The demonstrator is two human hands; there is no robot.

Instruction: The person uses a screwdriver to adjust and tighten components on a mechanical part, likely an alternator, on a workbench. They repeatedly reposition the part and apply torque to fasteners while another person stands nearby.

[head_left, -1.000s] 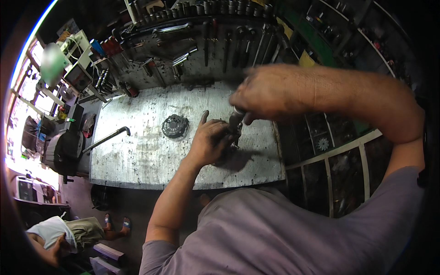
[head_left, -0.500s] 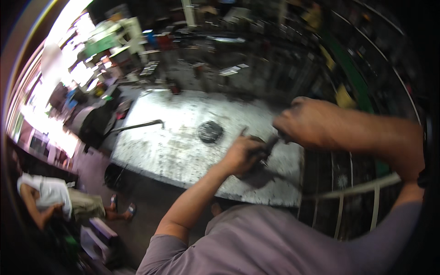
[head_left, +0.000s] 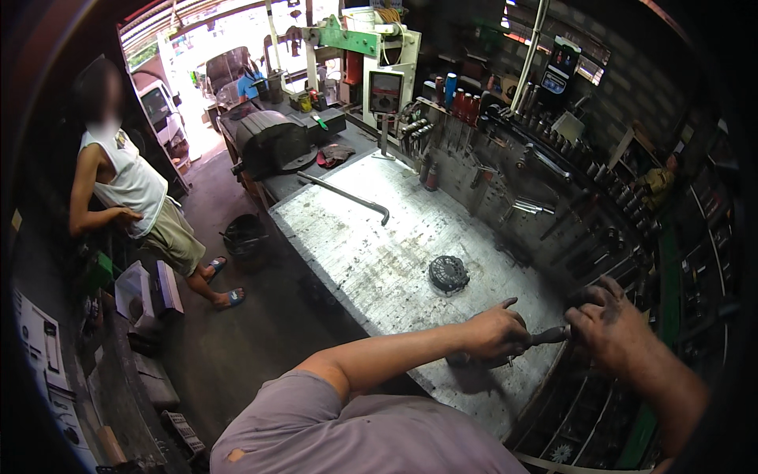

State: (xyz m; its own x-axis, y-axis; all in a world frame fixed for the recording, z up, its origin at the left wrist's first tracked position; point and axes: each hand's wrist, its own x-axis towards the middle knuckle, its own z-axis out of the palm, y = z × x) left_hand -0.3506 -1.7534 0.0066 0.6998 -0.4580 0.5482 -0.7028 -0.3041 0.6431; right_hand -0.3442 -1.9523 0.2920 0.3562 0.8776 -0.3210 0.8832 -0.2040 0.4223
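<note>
Both hands appear lower and farther right than half a second ago; the view has swung left, while the round black cover (head_left: 448,273) keeps its place on the bench (head_left: 347,253).

Nearest, the left hand (head_left: 497,332), thumb raised, has its fingers curled closed round the inner end of a dark tool (head_left: 546,337). The right hand (head_left: 608,320) is at the tool's outer end, fingers bent; whether they clamp it cannot be told. The tool thus lies between the two hands, above the bench's near right part. A shaded mass (head_left: 474,362) shows below the left hand; part and shadow cannot be separated.

Step in hand, as judged: working the tool with both hands. Next move calls for a steady left hand and a sure right grip.

Beyond the cover, a bent bar (head_left: 347,197) lies across the bench's far left edge. Farther off, a person in a white top (head_left: 130,189) stands by.
</note>
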